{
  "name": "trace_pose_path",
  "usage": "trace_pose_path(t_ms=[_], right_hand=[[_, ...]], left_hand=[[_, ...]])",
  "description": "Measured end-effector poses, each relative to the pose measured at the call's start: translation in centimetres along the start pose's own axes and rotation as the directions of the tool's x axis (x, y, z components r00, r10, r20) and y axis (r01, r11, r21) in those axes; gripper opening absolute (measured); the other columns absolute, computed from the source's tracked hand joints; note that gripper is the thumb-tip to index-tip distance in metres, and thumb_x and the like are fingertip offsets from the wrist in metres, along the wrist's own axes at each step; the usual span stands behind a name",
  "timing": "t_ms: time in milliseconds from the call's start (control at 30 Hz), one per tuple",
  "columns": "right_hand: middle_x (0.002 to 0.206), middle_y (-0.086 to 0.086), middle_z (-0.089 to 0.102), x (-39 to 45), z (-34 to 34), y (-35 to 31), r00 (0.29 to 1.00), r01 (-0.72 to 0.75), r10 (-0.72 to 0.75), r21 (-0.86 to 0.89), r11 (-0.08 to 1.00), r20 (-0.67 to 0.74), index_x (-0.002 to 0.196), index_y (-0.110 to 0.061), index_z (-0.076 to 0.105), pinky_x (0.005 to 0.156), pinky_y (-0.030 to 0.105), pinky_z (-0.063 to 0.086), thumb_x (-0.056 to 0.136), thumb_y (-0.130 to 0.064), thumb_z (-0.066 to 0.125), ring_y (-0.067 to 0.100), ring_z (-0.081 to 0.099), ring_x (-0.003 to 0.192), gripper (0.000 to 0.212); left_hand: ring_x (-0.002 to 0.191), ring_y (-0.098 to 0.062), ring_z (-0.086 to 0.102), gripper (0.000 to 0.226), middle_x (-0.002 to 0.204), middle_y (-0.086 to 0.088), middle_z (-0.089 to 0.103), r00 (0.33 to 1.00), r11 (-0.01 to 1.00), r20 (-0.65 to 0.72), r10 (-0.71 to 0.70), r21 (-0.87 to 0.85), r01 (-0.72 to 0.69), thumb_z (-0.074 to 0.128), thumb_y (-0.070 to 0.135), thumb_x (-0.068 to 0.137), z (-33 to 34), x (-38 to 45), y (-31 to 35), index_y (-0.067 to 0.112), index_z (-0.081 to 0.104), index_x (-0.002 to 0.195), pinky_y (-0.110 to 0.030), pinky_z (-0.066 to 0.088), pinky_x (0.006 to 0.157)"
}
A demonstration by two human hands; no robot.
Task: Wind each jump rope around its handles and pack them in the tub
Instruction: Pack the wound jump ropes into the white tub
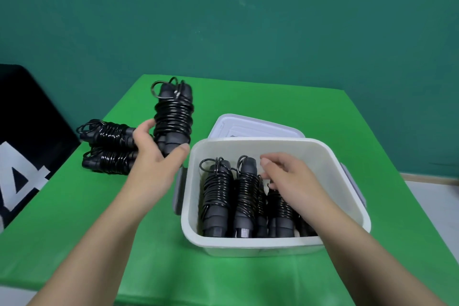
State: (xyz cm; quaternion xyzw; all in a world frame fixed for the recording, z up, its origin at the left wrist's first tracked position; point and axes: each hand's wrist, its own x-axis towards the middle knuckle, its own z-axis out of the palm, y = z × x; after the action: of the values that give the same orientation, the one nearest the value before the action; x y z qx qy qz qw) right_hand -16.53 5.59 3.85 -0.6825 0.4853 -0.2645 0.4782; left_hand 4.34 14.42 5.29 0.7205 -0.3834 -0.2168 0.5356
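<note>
My left hand [155,150] grips a wound black jump rope [173,117] by the lower end of its handles, holding it upright just left of the white tub [273,243]. Inside the tub, several wound ropes lie side by side, among them one at the left [216,196] and one beside it [246,194]. My right hand [289,176] is inside the tub, fingers loosely bent over the ropes on the right, whose tops it hides. Two more wound ropes [109,131] [109,160] lie on the green table behind my left hand.
The tub's lid [248,124] lies flat behind the tub. Grey latches sit on the tub's left [177,191] and right sides. A black panel with white marking [24,144] stands at the table's left edge. A green wall is behind.
</note>
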Motion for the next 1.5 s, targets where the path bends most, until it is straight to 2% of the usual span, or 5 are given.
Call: trace_pose_path(t_ms=[433,700,1067,1233,1500], right_hand=[[0.09,0.003,0.074,-1.0,-2.6,-1.6,0.998,-0.03,0.047,0.295,0.955,-0.05,0.108,-0.019,0.06,0.075,0.043,0.06,0.087,-0.015,0.068,0.018,0.072,0.082,0.023],[0.065,-0.011,0.066,-0.6,-4.3,0.8,0.991,-0.126,0.118,-0.148,0.981,-0.06,0.082,-0.026,0.061,0.061,0.034,0.059,0.082,-0.027,0.071,0.015,0.064,0.064,0.01],[0.076,0.0,0.068,1.5,-0.6,1.0,0.988,-0.153,0.143,-0.599,0.786,-0.065,0.083,-0.017,0.064,0.071,0.033,0.053,0.08,-0.049,0.065,0.02,0.064,0.073,0.032],[0.096,-0.003,0.067,1.6,-1.6,2.3,0.976,-0.198,0.217,-0.38,0.903,0.007,0.126,-0.02,0.05,0.083,0.036,0.053,0.083,-0.032,0.066,0.018,0.067,0.083,0.047],[0.093,-0.015,0.071,1.8,-2.1,2.5,0.957,-0.106,0.19,-0.344,0.933,0.221,0.091,-0.028,0.065,0.095,0.03,0.049,0.086,-0.014,0.068,0.004,0.066,0.096,0.016]], left_hand=[[0.121,0.019,0.035,0.072,0.135,0.031,0.037,0.765,0.936,0.624,0.161,0.149,-0.318,0.058,0.048,0.085,6.1,-4.5,1.0,0.038,0.016,0.143,-0.011,0.029,0.105],[0.114,-0.009,0.05,0.035,0.123,0.009,0.052,0.958,0.929,0.186,0.22,0.26,-0.264,0.056,0.024,0.092,1.9,0.6,-2.2,0.02,0.051,0.127,-0.031,0.04,0.101],[0.136,-0.036,0.015,0.08,0.152,-0.016,0.01,0.976,0.782,-0.219,-0.016,0.605,0.149,0.07,0.021,0.082,-2.9,8.2,-9.0,0.014,0.021,0.145,-0.053,0.027,0.106],[0.144,-0.034,-0.008,0.104,0.156,-0.006,-0.016,0.98,0.637,-0.183,-0.078,0.747,0.19,0.078,0.045,0.072,-4.4,11.5,-10.8,0.041,0.007,0.147,-0.06,0.024,0.109],[0.139,-0.041,-0.022,0.077,0.153,-0.007,0.004,0.974,0.481,-0.067,-0.216,0.861,0.165,0.077,0.053,0.069,-3.5,14.8,-11.9,0.035,0.038,0.133,-0.07,0.024,0.101]])
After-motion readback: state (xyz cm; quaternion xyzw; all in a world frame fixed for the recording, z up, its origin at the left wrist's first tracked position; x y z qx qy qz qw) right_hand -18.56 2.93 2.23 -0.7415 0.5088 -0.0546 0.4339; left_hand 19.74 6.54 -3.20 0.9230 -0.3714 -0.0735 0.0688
